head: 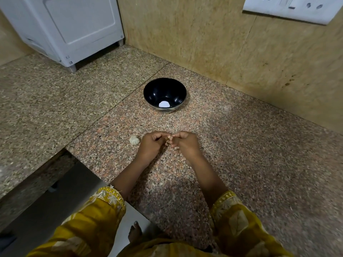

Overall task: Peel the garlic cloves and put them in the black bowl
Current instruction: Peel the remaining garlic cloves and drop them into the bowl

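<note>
The left hand point(151, 143) and right hand point(186, 144), fingers curled, pinch one small papery garlic clove point(168, 139) between them; its axis is too small to tell. The glossy round black bowl point(157, 89) sits straight beyond, equally reachable. A whitish lumpy garlic cluster point(134, 140) lies just left of the left hand.

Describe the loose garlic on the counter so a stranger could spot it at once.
Start at the speckled granite counter with the black bowl. Closer in, just left of the left hand, lies the garlic: a small whitish lump, unlike the dark bowl.
</note>
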